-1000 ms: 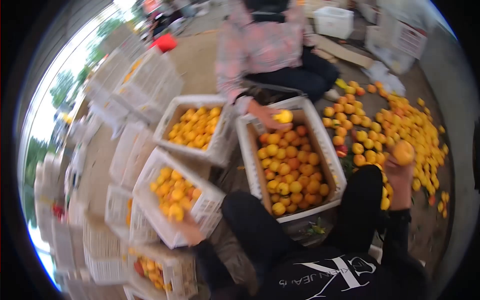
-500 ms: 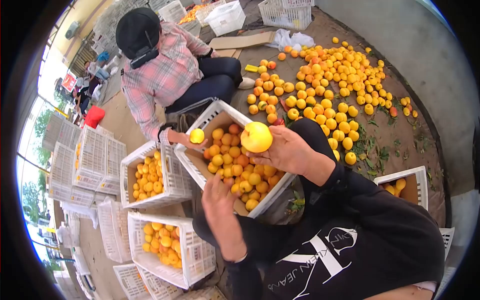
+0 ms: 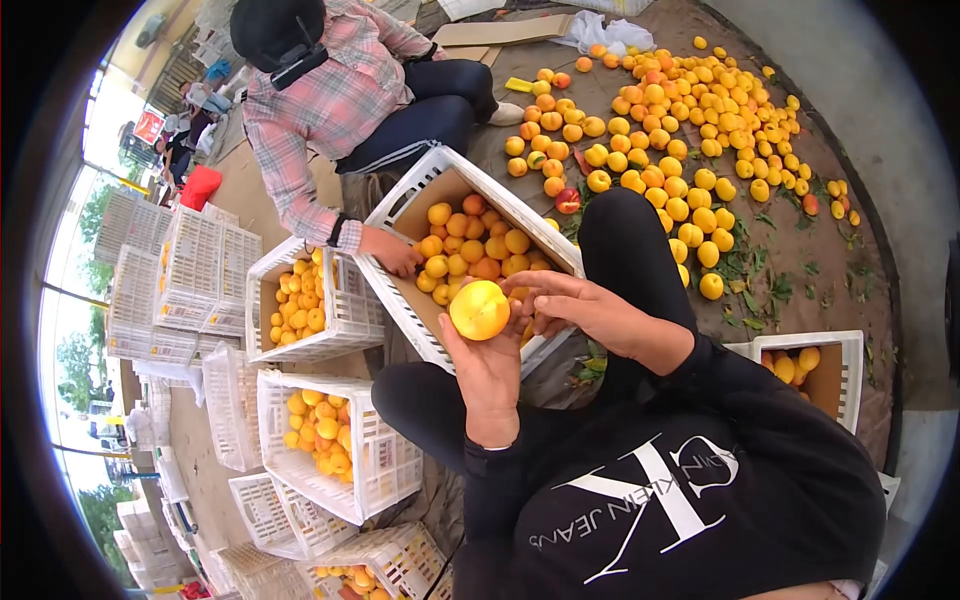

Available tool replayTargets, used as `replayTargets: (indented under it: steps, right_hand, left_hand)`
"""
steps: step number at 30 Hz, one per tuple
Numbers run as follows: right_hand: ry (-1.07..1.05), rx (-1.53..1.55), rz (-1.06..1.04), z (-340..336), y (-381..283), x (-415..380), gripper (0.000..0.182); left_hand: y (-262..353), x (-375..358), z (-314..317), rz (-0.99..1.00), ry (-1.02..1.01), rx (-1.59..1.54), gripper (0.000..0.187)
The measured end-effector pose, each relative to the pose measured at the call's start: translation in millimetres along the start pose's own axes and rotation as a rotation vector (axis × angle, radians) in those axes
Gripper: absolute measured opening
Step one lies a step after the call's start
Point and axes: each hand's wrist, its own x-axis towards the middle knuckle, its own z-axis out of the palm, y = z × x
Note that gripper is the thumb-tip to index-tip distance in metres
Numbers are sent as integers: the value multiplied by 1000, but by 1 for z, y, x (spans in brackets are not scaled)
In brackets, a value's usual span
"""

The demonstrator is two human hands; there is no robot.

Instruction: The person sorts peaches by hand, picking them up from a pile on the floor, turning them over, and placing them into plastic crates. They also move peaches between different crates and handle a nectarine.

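Observation:
A large yellow peach (image 3: 480, 310) rests in my left hand (image 3: 490, 385), palm up with the fingers and thumb wrapped around its underside. My right hand (image 3: 605, 312) is beside the peach, back of the hand upward. Its fingers stretch toward the fruit's right edge, the fingertips right at it, and nothing shows in its grasp. Both hands are over the near end of a white plastic crate (image 3: 415, 330), cardboard-lined and partly filled with yellow-orange peaches (image 3: 475, 240). My hands hide part of that fruit.
A person in a plaid shirt (image 3: 330, 110) sits opposite, one hand (image 3: 392, 250) in the crate. Loose peaches (image 3: 690, 120) spread over the ground. More crates of peaches stand left (image 3: 340, 305), lower left (image 3: 375, 460) and right (image 3: 850, 375). My knee (image 3: 625, 240) flanks the central crate.
The peach has passed from my right hand into my left, lower over the crate. The co-worker's hand, which held a peach, now reaches down into the crate. The view has shifted.

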Motion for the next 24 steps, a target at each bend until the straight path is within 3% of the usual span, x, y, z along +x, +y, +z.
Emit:
replayTargets:
  steps: [5,9,12,14,15,16,18,24]
  right_hand:
    - [-14,38,-34,-2,3,8,42]
    - [23,-118,-103,-4,11,16,45]
    - [225,-698,-622,-4,15,28,48]
    - [129,-733,-577,-5,17,31,48]
    - [51,-589,-535,-4,17,34,43]
    - [-33,-448,-488,-3,15,37,39]
    - [-52,-407,-253,-8,12,35,28]
    - [40,-242,-144,-20,8,30,21]
  left_hand:
    - [0,1,-8,-89,-84,-126,55]
    - [-3,0,7,-50,11,-79,54]
    - [-6,2,7,-31,78,85,54]
    - [-11,1,12,-112,202,152,52]
    - [-15,-1,10,-191,233,176,53]
    - [-23,-1,-8,-280,114,190,55]
    - [-35,-2,-4,-312,78,246,58]
    - [-44,7,-2,-290,-29,342,50]
